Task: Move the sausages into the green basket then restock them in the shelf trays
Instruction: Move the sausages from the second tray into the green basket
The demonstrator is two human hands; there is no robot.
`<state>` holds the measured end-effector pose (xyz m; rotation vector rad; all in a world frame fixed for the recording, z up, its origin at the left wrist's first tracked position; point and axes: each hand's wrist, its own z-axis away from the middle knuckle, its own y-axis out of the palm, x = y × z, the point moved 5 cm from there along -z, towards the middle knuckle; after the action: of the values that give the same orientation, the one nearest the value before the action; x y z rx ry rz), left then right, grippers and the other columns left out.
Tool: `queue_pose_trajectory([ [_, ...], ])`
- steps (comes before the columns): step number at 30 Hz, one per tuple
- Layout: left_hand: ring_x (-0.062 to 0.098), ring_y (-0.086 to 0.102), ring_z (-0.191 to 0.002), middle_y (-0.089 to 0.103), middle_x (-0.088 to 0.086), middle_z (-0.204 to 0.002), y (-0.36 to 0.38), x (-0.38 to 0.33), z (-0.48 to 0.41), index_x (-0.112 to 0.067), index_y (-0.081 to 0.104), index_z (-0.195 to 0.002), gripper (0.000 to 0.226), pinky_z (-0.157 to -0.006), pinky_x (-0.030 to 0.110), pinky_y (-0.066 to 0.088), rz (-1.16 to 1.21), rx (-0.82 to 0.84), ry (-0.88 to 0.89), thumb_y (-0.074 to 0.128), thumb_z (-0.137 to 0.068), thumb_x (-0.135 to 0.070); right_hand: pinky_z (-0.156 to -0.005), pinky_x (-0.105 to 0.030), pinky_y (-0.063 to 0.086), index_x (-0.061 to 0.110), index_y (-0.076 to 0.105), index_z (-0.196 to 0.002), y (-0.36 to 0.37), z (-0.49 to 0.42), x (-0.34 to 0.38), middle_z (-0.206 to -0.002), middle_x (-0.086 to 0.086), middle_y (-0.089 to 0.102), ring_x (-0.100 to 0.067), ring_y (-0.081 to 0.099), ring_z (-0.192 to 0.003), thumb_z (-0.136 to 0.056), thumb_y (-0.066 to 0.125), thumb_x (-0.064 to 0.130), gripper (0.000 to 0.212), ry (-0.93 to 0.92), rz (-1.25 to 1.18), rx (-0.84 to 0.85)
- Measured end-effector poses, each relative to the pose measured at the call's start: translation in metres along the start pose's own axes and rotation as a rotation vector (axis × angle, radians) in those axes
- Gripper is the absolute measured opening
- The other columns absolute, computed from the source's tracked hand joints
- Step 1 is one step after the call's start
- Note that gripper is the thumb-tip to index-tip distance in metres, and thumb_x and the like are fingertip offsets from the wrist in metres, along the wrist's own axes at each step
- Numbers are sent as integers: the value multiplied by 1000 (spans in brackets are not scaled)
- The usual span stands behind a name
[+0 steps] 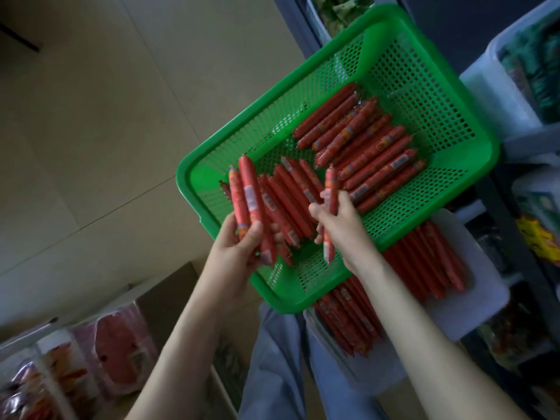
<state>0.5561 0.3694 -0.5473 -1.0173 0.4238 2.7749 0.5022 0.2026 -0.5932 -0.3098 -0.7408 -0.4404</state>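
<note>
A green perforated basket (424, 95) sits tilted across the shelf trays, with several red wrapped sausages (372, 153) lying in it in two piles. My left hand (233, 250) grips a bunch of sausages (251, 204) over the basket's near-left corner. My right hand (342, 228) holds a single sausage (331, 189) upright over the basket's middle. Under the basket, a white shelf tray (481, 304) holds more red sausages (430, 262).
Further white trays of packaged goods (515, 74) fill the shelf on the right. Packaged meats (115, 356) lie in a case at the lower left. A pale tiled floor (91, 147) spreads to the left, and my blue trousers (278, 359) show below the basket.
</note>
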Motion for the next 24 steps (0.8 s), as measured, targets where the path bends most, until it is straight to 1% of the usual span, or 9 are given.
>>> queue_pose_trajectory([
  [2,14,67,-74,69,3,-83,-17,-8,-2,-17,54,-112,23,-69,30,55,-23,-1,20,52,-89,-15,-77,-29,47,17,44,-129,21,-5,-1,-106,-1,54,-17,56,-86,-90,52,5,42,-63,187,94],
  [5,13,67,-75,68,3,-86,-34,-11,-6,-23,54,-110,20,-64,25,55,-127,-38,34,50,-94,-11,-103,-20,27,13,27,-147,59,-5,-10,-140,-8,36,-22,37,-128,-91,47,0,61,-202,562,207],
  [7,15,66,-78,66,6,-93,-37,-9,-8,-24,53,-111,20,-60,22,54,-150,-47,37,50,-95,-11,-110,-23,17,9,20,-149,76,-1,-16,-143,-12,29,-26,28,-133,-92,50,4,65,-282,744,209],
  [9,16,66,-81,66,6,-96,-36,-5,-10,-24,53,-112,22,-59,21,52,-149,-48,35,51,-95,-11,-112,-26,14,6,21,-149,81,1,-19,-144,-13,29,-27,25,-134,-94,50,9,62,-289,757,179],
  [12,21,64,-84,65,7,-97,-29,5,-16,-27,54,-109,25,-64,26,52,-202,-41,55,54,-94,-8,-111,-33,28,5,44,-138,70,1,-16,-135,-12,46,-25,41,-127,-97,48,12,42,-237,527,146],
  [15,23,59,-71,63,6,-86,-18,14,-22,-34,55,-107,30,-59,31,50,-319,-6,81,59,-92,-8,-83,-28,50,13,56,-121,52,11,-2,-103,-2,63,-12,60,-93,-100,43,19,26,-66,54,212],
  [17,19,55,-58,59,2,-75,-4,17,-24,-36,55,-104,30,-53,31,48,-381,57,97,62,-91,-11,-68,-18,51,10,54,-117,45,16,7,-94,1,64,-4,64,-81,-99,44,12,22,-17,-153,275],
  [20,18,55,-57,58,-4,-70,21,17,-29,-40,56,-103,31,-58,40,51,-432,170,83,64,-89,-14,-68,-17,53,8,55,-110,31,12,13,-91,2,67,-2,67,-79,-94,47,-2,21,-11,-241,257],
  [24,22,57,-78,60,7,-90,42,9,-39,-27,58,-103,25,-74,36,49,-270,211,-55,56,-93,-4,-66,-31,56,10,58,-91,-6,-12,10,-78,-7,63,-14,65,-67,-94,51,5,9,124,-344,108],
])
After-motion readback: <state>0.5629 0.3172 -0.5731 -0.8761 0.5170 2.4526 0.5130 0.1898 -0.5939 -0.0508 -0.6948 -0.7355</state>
